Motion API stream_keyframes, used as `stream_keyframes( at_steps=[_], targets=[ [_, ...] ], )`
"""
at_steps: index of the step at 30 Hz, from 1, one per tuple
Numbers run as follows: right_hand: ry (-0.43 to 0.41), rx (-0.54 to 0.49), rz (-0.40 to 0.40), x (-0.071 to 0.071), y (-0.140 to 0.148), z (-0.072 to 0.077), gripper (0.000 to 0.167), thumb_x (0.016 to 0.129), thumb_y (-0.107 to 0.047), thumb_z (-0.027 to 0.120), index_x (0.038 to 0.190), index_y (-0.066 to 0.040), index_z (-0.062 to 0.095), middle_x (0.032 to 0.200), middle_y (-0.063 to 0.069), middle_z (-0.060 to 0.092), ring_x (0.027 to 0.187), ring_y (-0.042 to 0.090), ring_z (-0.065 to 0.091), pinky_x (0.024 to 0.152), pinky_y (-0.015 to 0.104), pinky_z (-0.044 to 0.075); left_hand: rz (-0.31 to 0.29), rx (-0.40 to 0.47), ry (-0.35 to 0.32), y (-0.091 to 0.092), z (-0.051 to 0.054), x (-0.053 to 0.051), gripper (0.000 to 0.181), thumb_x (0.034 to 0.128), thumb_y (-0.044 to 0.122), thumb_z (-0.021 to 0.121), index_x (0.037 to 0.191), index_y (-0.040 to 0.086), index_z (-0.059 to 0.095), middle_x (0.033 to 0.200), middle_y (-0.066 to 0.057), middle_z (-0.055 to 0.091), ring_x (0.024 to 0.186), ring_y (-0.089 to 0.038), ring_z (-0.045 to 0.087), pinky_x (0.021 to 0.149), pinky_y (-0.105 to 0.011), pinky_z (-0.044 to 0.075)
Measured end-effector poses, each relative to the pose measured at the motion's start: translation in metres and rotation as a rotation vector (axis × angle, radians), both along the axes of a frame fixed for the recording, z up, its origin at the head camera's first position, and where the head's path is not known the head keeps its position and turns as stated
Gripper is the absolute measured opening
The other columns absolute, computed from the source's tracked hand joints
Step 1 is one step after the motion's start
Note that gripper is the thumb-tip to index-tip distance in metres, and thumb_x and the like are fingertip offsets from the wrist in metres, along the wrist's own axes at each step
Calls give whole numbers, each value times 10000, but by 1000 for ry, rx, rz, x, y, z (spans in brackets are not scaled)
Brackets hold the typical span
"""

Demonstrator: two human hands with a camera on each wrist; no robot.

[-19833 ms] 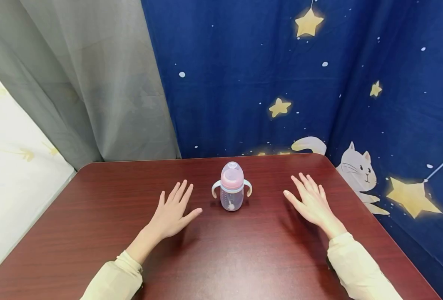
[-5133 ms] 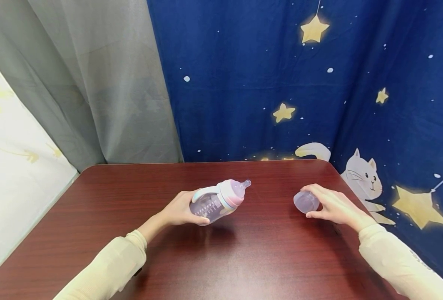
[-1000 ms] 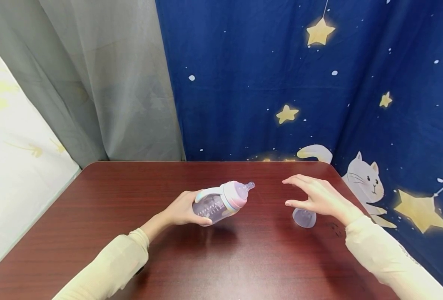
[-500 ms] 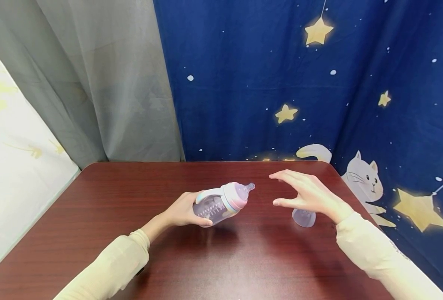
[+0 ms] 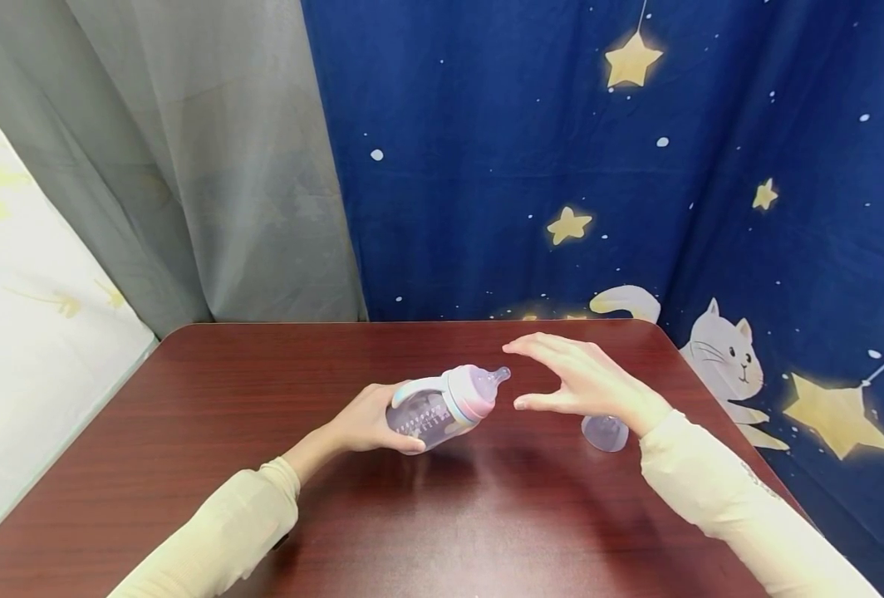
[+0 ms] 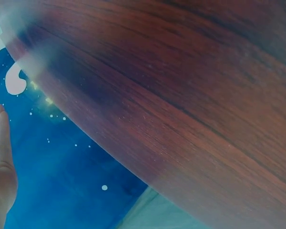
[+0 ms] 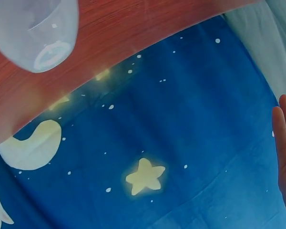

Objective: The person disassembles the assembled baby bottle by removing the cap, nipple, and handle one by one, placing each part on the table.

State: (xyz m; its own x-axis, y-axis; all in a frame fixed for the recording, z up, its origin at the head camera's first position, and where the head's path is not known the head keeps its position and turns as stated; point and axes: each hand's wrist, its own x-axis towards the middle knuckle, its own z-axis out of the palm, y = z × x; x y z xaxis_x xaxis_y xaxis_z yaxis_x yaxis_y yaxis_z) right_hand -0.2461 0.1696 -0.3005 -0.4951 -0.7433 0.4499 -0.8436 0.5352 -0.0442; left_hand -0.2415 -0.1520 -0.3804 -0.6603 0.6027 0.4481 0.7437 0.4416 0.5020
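Observation:
In the head view my left hand grips a clear baby bottle round its body, fingers behind and thumb in front. The bottle is tilted over above the table, its pink collar and bare nipple pointing right. Just right of the nipple, my right hand is held with fingers and thumb spread apart, touching nothing. Behind and below its wrist stands the translucent bottle cap, partly covered by that hand. The right wrist view shows the cap close up; the left wrist view catches only part of the left hand.
A dark red wooden table lies beneath both hands. Past its far edge hang a grey curtain and a blue curtain with stars and a cat. White cloth borders the left side.
Earlier the bottle stood capped; then the right hand held the cap, which now sits on the table. Over the last second the right hand moved left towards the nipple. The left hand barely moved.

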Motion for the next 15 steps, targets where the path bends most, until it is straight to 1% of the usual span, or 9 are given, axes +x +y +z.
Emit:
stream_keyframes(
  at_steps=[9,15],
  targets=[
    [-28,22,7,3,-12,-2,672,715,-605,576,1254,-213,490,1228,-57,486,1137,103,420,858,344,393,2,-25,-46,0,2,2,708,577,485,753,1168,171,522,856,120,574,725,-47,523,606,-226,438],
    [-29,18,62,3,-21,-5,670,723,-580,590,1246,-170,501,1213,-50,502,1109,98,450,848,332,402,0,-34,-44,2,2,1,699,582,501,745,1166,190,519,858,131,567,730,-47,522,603,-225,438]
  ],
)
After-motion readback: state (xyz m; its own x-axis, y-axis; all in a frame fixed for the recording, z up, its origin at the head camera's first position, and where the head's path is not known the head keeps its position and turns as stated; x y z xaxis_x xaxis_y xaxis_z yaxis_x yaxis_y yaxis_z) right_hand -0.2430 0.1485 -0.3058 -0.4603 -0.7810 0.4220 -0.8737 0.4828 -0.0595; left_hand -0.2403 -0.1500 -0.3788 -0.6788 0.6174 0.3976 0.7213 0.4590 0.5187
